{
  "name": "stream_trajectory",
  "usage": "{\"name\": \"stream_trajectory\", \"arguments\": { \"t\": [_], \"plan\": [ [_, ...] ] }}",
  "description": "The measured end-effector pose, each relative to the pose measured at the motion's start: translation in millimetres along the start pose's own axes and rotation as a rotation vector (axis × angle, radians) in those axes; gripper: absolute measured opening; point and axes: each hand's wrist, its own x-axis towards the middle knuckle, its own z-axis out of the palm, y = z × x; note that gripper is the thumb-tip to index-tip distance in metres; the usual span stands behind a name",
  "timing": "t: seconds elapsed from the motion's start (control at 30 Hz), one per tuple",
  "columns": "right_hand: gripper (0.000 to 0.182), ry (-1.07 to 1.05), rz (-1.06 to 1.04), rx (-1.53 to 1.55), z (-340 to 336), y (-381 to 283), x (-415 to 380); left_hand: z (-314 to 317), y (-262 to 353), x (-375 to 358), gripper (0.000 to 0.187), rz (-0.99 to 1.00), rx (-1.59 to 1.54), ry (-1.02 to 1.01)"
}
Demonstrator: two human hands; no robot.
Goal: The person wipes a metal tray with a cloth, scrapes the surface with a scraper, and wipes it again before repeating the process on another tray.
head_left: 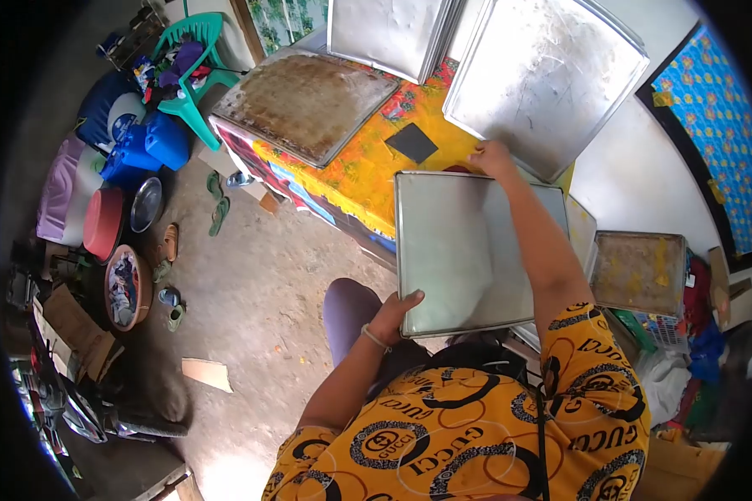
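Observation:
A flat metal baking tray (459, 250) is tilted in front of my body. My left hand (395, 316) grips its lower left edge, thumb over the rim. My right hand (495, 159) is just past the tray's far edge, its fingers curled together; whatever they may hold is hidden. A bit of dark red material shows beside those fingers. A larger scuffed metal tray (547, 75) leans upright behind my right hand. On the yellow flowered tablecloth (368, 188) lies a dark square sheet (411, 144), left of my right hand.
A browned tray (305, 104) lies on the table's left part, with upright trays (388, 33) behind it. Another stained tray (639, 271) rests at right above a plastic basket. A green chair (194, 71), basins (124, 288) and slippers (217, 204) are at left.

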Motion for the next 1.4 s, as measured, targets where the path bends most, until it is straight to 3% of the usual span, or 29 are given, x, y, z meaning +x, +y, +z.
{"name": "stream_trajectory", "arguments": {
  "t": [0.13, 0.27, 0.4, 0.47, 0.53, 0.6, 0.63, 0.67, 0.73, 0.8, 0.83, 0.9, 0.97, 1.0, 1.07, 1.13, 1.2, 1.27, 1.33, 1.37, 1.4],
  "plan": [
    [0.044, 0.134, -0.001, 0.162, -36, 29, -21, 9, -3, 0, 0.047, 0.074, 0.172, 0.009],
    [0.041, 0.323, 0.044, 0.183, -131, 46, -89, 16, 7, -40, 0.041, 0.170, 0.283, 0.024],
    [0.032, 0.621, 0.068, 0.364, -199, 112, -145, 15, 28, -123, 0.039, 0.454, 0.113, 0.204],
    [0.031, 0.774, 0.192, 0.461, -208, 127, -165, -7, 37, -168, 0.040, 0.589, -0.015, 0.240],
    [0.031, 0.743, 0.175, 0.323, -184, 149, -169, -10, 48, -213, 0.045, 0.764, -0.023, 0.157],
    [0.028, 0.533, 0.162, 0.441, -139, 137, -166, -13, 50, -252, 0.046, 1.001, 0.014, 0.199],
    [0.029, 0.465, 0.136, 0.298, -118, 115, -166, -30, 54, -276, 0.047, 1.034, 0.074, 0.271],
    [0.036, 0.253, 0.139, 0.349, -101, 91, -161, -45, 57, -297, 0.048, 1.069, 0.132, 0.346],
    [0.054, 0.285, -0.086, 0.233, -44, 65, -150, -34, 50, -323, 0.049, 1.294, 0.094, 0.821],
    [0.073, 0.198, -0.097, 0.097, -21, 22, -145, -8, 49, -338, 0.084, 1.352, 0.093, 1.139],
    [0.076, 0.189, -0.076, 0.044, -13, 3, -148, -49, 37, -361, 0.090, 1.454, 0.312, 1.232],
    [0.082, 0.173, -0.031, -0.062, -1, -25, -157, -80, 22, -390, 0.087, 1.654, 0.745, 1.222],
    [0.075, 0.049, -0.042, -0.129, 13, -26, -157, -70, 16, -398, 0.082, 1.892, 1.256, 1.078],
    [0.072, -0.015, -0.045, -0.166, 20, -26, -158, -67, 11, -398, 0.074, 1.869, 1.141, 1.073],
    [0.059, 0.114, -0.078, 0.020, 33, -3, -142, -48, 5, -392, 0.059, 1.832, 0.904, 1.053],
    [0.054, 0.306, -0.064, 0.308, 41, 21, -126, -20, 14, -384, 0.048, 1.498, 0.019, 1.008],
    [0.049, 0.529, 0.063, 0.540, 20, 38, -122, 12, 12, -351, 0.036, 1.564, 0.300, 0.962],
    [0.049, 0.676, 0.095, 0.683, -21, 50, -133, 16, 19, -341, 0.034, 1.358, 0.164, 0.731],
    [0.053, 0.728, 0.127, 0.966, -66, 57, -152, 24, 27, -314, 0.044, 1.260, 0.214, 0.683],
    [0.054, 0.657, 0.165, 1.233, -81, 71, -161, 30, 28, -297, 0.049, 1.224, 0.259, 0.598],
    [0.055, 0.581, 0.202, 1.498, -95, 84, -170, 34, 31, -279, 0.052, 1.160, 0.314, 0.651]
  ]
}}
